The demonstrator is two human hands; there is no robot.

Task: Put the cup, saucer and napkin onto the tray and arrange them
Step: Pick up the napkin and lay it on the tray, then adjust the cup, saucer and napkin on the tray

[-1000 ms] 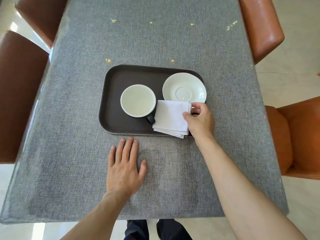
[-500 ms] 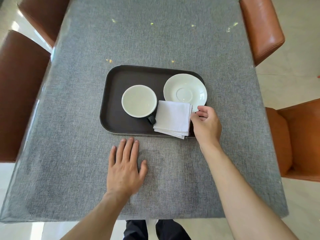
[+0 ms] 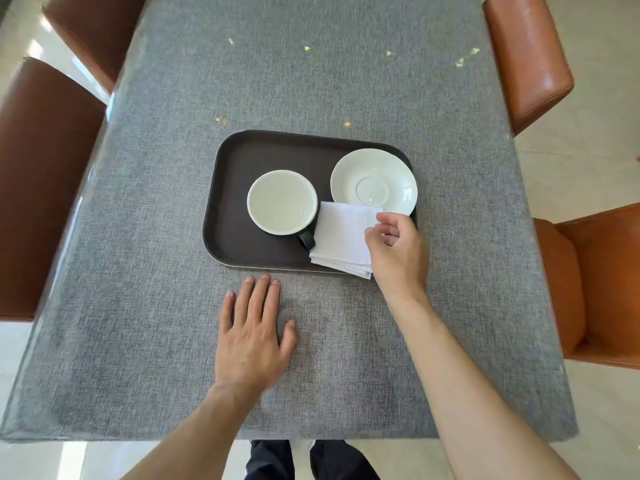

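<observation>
A dark brown tray lies on the grey table. On it stands a white cup with a dark handle pointing toward me. A white saucer sits at the tray's right rear. A folded white napkin lies at the tray's front right, overlapping the saucer's near rim and hanging slightly over the tray's front edge. My right hand covers the napkin's right edge, thumb and fingers curled around it. My left hand rests flat on the table in front of the tray, fingers spread.
A grey cloth covers the table. Brown leather chairs stand at both sides: two on the left, two on the right. Small yellow specks dot the cloth behind the tray.
My right hand slid off to the right of the napkin, then came back left over its right edge. The napkin, cup, saucer and left hand stayed about where they were.
</observation>
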